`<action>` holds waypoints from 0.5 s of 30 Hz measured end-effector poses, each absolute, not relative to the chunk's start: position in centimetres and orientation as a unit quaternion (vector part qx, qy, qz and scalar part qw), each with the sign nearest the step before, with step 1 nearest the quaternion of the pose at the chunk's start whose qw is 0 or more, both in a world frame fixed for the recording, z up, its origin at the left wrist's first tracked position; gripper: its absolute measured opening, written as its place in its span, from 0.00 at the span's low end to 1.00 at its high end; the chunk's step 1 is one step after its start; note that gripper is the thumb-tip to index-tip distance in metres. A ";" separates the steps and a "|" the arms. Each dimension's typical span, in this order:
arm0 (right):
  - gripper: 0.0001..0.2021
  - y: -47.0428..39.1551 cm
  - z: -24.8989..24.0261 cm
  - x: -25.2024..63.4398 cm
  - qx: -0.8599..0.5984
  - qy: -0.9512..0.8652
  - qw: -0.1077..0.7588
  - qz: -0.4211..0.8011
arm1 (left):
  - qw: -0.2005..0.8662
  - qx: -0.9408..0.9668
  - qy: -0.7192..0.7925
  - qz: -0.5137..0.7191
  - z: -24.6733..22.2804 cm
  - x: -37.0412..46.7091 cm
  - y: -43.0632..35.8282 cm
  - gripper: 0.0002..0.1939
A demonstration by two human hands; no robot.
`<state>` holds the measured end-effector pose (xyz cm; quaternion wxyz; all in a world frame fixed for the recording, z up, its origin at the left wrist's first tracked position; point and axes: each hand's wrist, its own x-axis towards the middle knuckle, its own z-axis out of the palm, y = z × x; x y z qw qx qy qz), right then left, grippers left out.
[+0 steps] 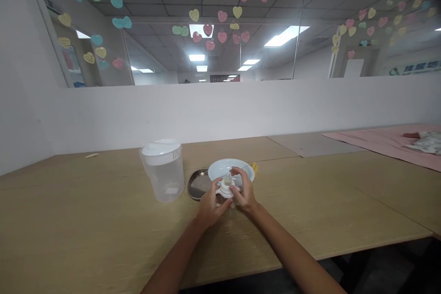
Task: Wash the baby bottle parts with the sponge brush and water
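Observation:
Between my hands, over the table, is a baby bottle (226, 188) with a white collar and a clear teat pointing up. My left hand (210, 204) is closed around its left side, the thumb reaching across the front. My right hand (245, 193) grips the right side of the white collar, the forefinger raised beside the teat. Most of the bottle's lower body is hidden by my fingers. Just behind it sits a white bowl (220, 164), which overlaps an oval metal tray (197, 187). Something yellow (255, 168) shows past the bowl's right rim.
A clear plastic pitcher (167, 179) with a white lid stands left of the tray. A small flat piece (91, 155) lies at the back left of the wooden table (103, 229). Pink cloth (375, 144) covers the back right. A white wall (223, 110) closes off the back.

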<state>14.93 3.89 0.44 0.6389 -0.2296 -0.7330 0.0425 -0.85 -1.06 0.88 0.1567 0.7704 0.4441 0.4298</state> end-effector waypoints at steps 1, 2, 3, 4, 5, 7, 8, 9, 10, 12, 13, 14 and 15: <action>0.25 3.7 0.4 14.8 -0.226 -0.745 0.627 0.032 | 0.160 0.773 0.440 0.428 0.9 -0.8 -1.0 0.31; 0.25 3.6 0.4 14.6 -0.226 -0.755 0.615 0.022 | 0.162 0.775 0.437 0.428 0.9 -0.8 -1.0 0.31; 0.25 3.5 0.4 14.6 -0.227 -0.762 0.607 0.014 | 0.162 0.776 0.435 0.427 0.9 -0.8 -1.0 0.30; 0.25 3.5 0.4 14.5 -0.228 -0.764 0.604 0.009 | 0.159 0.776 0.435 0.428 0.9 -0.9 -1.0 0.30; 0.25 3.6 0.4 14.6 -0.229 -0.762 0.606 0.007 | 0.156 0.776 0.437 0.428 0.9 -0.9 -1.1 0.29; 0.24 3.9 0.3 14.8 -0.237 -0.748 0.620 0.008 | 0.147 0.775 0.440 0.430 1.0 -0.9 -1.1 0.29; 0.23 4.1 0.3 14.9 -0.249 -0.739 0.626 0.007 | 0.142 0.776 0.440 0.430 1.0 -0.9 -1.1 0.29; 0.23 4.3 0.2 15.1 -0.264 -0.730 0.630 0.006 | 0.137 0.777 0.440 0.428 1.0 -0.9 -1.1 0.29; 0.22 4.5 0.2 15.2 -0.279 -0.722 0.633 0.004 | 0.132 0.778 0.441 0.428 1.0 -0.9 -1.1 0.29; 0.21 4.5 0.2 15.4 -0.295 -0.711 0.638 0.003 | 0.125 0.778 0.446 0.424 0.9 -0.9 -1.1 0.30; 0.21 4.4 0.2 15.4 -0.291 -0.711 0.639 0.002 | 0.124 0.778 0.448 0.423 0.9 -0.9 -1.1 0.30; 0.21 4.3 0.3 15.3 -0.281 -0.717 0.637 -0.003 | 0.126 0.777 0.450 0.421 0.8 -0.9 -1.1 0.31; 0.21 4.0 0.4 15.1 -0.268 -0.728 0.631 -0.010 | 0.128 0.777 0.451 0.420 0.8 -0.9 -1.1 0.31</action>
